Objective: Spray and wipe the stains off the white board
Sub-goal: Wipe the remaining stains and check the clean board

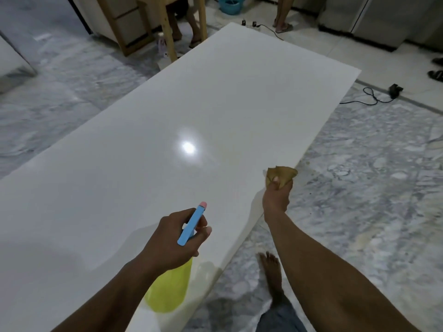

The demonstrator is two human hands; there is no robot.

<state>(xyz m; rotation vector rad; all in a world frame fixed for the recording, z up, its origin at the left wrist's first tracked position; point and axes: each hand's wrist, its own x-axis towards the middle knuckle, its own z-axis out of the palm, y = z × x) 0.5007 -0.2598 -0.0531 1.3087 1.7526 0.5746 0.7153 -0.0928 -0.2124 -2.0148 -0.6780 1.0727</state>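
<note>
Curled round the neck of a translucent yellow plastic spray bottle with a blue trigger head and pink nozzle tip, the left hand held it above the near part of the large, glossy white board. The nozzle pointed away across the panel. The right hand clutched a bunched mustard-brown cloth at the board's right edge, thumb pressed into the folds. Whether the cloth touched the surface could not be told.

The board lay flat and stretched diagonally away from the person. A bright round light reflection showed near its middle, and a faint yellowish tinge lay between that glare and the cloth. Around it spread a grey-veined marble floor, where the person's bare foot stood just beside the board's near right edge.

At the far end stood a pale wooden furniture frame, a blue plastic basin and another person's legs in sandals. A black adapter with a coiled cable lay on the floor right of the board.
</note>
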